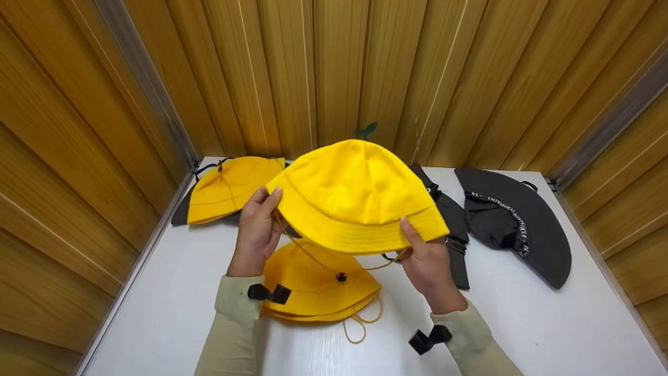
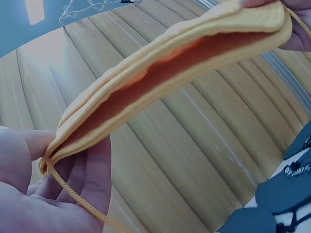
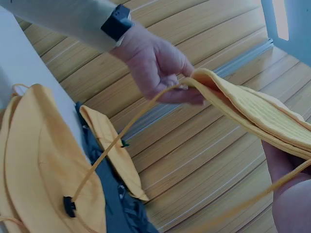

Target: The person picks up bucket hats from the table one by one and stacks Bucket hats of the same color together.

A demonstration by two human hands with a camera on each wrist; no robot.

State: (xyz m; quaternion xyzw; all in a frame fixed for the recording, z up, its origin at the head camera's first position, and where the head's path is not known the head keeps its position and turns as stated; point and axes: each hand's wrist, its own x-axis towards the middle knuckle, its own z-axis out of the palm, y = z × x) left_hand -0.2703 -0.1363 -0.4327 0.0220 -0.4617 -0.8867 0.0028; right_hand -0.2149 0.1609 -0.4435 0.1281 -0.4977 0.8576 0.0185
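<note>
Both hands hold up a yellow bucket hat (image 1: 360,188), folded flat, with a small green sprout (image 1: 368,129) standing on its crown. My left hand (image 1: 257,230) pinches one end of the brim, thumb on the near side. At the other end, my right hand (image 1: 428,261) grips the brim the same way. The left wrist view looks into the narrow opening between the brim layers (image 2: 160,80). A yellow chin cord (image 3: 129,126) hangs in a loop below, with a black toggle (image 1: 341,277). Beneath the raised hat, yellow hats (image 1: 313,303) lie stacked on the table.
On the white table (image 1: 172,292), another yellow hat (image 1: 224,190) lies over a dark one at the back left. Dark hats with lettered straps lie on the right, one wide-brimmed (image 1: 545,230) and one partly hidden (image 1: 459,261). Wood-panelled walls (image 1: 334,68) enclose the table.
</note>
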